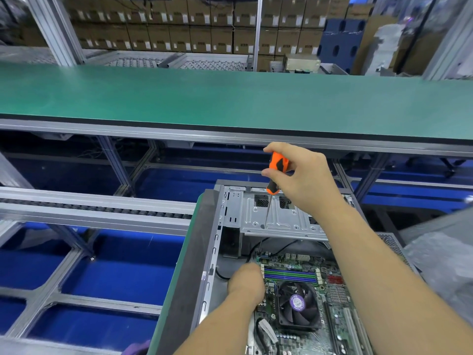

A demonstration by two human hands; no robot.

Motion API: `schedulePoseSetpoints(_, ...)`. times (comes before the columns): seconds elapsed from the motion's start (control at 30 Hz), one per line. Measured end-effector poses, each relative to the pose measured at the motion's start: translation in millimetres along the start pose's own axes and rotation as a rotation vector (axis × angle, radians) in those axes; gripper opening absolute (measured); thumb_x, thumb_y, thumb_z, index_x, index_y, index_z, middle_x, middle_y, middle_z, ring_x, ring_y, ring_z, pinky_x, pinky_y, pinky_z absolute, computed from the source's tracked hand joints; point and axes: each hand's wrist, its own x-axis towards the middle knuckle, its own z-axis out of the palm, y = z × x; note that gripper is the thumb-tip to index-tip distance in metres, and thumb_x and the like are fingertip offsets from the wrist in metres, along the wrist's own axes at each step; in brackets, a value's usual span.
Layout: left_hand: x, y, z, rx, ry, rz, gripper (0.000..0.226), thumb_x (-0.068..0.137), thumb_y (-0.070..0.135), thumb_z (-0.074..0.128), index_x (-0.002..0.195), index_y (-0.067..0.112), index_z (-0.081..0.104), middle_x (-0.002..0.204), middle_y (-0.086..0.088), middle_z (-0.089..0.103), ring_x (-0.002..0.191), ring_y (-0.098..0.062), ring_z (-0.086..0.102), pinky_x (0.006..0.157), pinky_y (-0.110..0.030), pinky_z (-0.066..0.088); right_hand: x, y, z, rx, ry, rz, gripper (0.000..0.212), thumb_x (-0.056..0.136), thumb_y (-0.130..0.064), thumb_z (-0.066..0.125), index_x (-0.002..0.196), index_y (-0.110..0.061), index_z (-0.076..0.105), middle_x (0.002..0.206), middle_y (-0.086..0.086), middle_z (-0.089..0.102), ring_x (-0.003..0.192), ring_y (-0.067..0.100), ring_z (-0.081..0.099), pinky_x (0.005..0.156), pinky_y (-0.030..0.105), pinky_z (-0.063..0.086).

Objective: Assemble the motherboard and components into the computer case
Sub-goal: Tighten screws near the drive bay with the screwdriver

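Observation:
An open grey computer case (204, 254) lies on its side at the lower middle. Inside it sits a green motherboard (335, 301) with a black CPU fan (298, 304) and blue memory slots (290, 274). My right hand (304, 180) grips an orange and black screwdriver (276, 172) upright; its shaft passes down through the silver drive bracket (284, 216) toward the board's top left corner. My left hand (247, 281) rests by that corner of the motherboard with its fingers curled under; what they touch is hidden.
A long green workbench (230, 98) runs across the far side. A roller conveyor rail (97, 208) lies to the left above blue floor. Stacked cardboard boxes (199, 24) fill the back. Grey plastic wrap (445, 254) sits at the right edge.

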Motion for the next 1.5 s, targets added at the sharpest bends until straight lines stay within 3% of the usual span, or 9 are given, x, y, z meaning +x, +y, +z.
schedulePoseSetpoints(0.27, 3.7, -0.7, 0.6, -0.030, 0.024, -0.019, 0.039, 0.085, -0.013, 0.049, 0.117, 0.006, 0.059, 0.116, -0.012, 0.064, 0.103, -0.029, 0.065, 0.085, -0.036, 0.055, -0.6, -0.6, -1.7, -0.008, 0.005, -0.006, 0.034, 0.088, -0.021, 0.079, 0.121, -0.017, 0.068, 0.086, -0.006, 0.059, 0.079, 0.019, 0.055, 0.085, 0.039, 0.056)
schedulePoseSetpoints(0.4, 4.3, 1.4, -6.2, -0.104, 0.086, -0.038, 0.027, 0.085, -0.012, 0.047, 0.073, 0.011, 0.054, 0.089, -0.011, 0.067, 0.078, -0.021, 0.062, 0.077, -0.035, 0.056, 0.3, -0.9, -2.1, -0.011, -0.001, -0.011, 0.034, 0.089, -0.022, 0.078, 0.121, -0.019, 0.069, 0.082, -0.016, 0.054, 0.079, 0.017, 0.052, 0.084, 0.036, 0.054)
schedulePoseSetpoints(0.67, 2.6, 9.4, -35.6, -0.167, 0.271, 0.056, 0.034, 0.098, 0.033, 0.051, 0.075, 0.012, 0.062, 0.073, -0.006, 0.065, 0.064, -0.025, 0.060, 0.058, -0.030, 0.049, 4.1, -4.8, -0.7, -0.001, -0.034, 0.004, 0.037, 0.089, -0.022, 0.078, 0.125, -0.020, 0.067, 0.091, -0.008, 0.058, 0.086, 0.018, 0.054, 0.089, 0.039, 0.055)
schedulePoseSetpoints(0.8, -15.3, 11.1, -55.4, -0.162, 0.570, 0.273, 0.046, 0.090, 0.046, 0.041, 0.054, 0.017, 0.043, 0.047, 0.005, 0.044, 0.042, -0.009, 0.039, 0.042, -0.025, 0.028, 5.2, -4.8, -1.3, 0.014, -0.053, 0.022, 0.039, 0.089, -0.023, 0.078, 0.127, -0.021, 0.067, 0.088, -0.009, 0.057, 0.084, 0.017, 0.053, 0.088, 0.037, 0.053)
schedulePoseSetpoints(0.9, -1.2, -1.4, -82.4, -0.223, 0.833, 0.388, 0.027, 0.091, 0.049, 0.048, 0.081, 0.031, 0.066, 0.073, 0.015, 0.058, 0.068, -0.004, 0.051, 0.060, -0.024, 0.040, 5.7, -3.4, -1.7, 0.022, -0.056, 0.037, 0.040, 0.089, -0.024, 0.078, 0.128, -0.022, 0.066, 0.084, -0.020, 0.052, 0.081, 0.012, 0.051, 0.087, 0.029, 0.049)
schedulePoseSetpoints(0.97, 19.5, -4.5, -99.8, -0.152, 0.698, 0.497, 0.029, 0.092, 0.046, 0.060, 0.108, 0.025, 0.071, 0.099, 0.011, 0.067, 0.095, -0.010, 0.057, 0.085, -0.034, 0.046, 5.9, -2.9, -1.9, 0.022, -0.058, 0.037, 0.041, 0.090, -0.024, 0.077, 0.129, -0.022, 0.066, 0.080, -0.027, 0.046, 0.077, 0.003, 0.050, 0.084, 0.023, 0.045)
schedulePoseSetpoints(1.03, 35.6, -3.4, -106.5, -0.166, 0.490, 0.605, 0.025, 0.089, 0.042, 0.067, 0.104, 0.023, 0.074, 0.105, 0.012, 0.069, 0.103, -0.009, 0.057, 0.094, -0.037, 0.045, 6.2, -3.0, -2.0, 0.021, -0.067, 0.043, 0.041, 0.090, -0.024, 0.077, 0.130, -0.023, 0.065, 0.078, -0.027, 0.045, 0.075, -0.001, 0.050, 0.081, 0.020, 0.042)
schedulePoseSetpoints(1.2, 54.2, -4.5, -104.9, -0.342, 0.320, 0.573, 0.011, 0.083, 0.040, 0.073, 0.073, 0.035, 0.072, 0.090, 0.021, 0.068, 0.093, 0.007, 0.058, 0.085, -0.026, 0.048, 7.5, -4.8, -1.1, 0.021, -0.100, 0.044, 0.046, 0.091, -0.025, 0.076, 0.134, -0.024, 0.062, 0.086, -0.026, 0.048, 0.087, 0.013, 0.054, 0.091, 0.032, 0.051)
schedulePoseSetpoints(1.5, 54.8, -4.2, -104.6, -0.280, 0.343, 0.566, 0.009, 0.083, 0.036, 0.075, 0.087, 0.029, 0.078, 0.088, 0.015, 0.069, 0.089, -0.002, 0.057, 0.081, -0.025, 0.048, 1.5, 3.3, -2.9, 0.086, -0.182, 0.133, 0.054, 0.092, -0.010, 0.072, 0.125, -0.046, 0.048, 0.095, 0.003, 0.061, 0.088, 0.029, 0.068, 0.083, 0.040, 0.059)
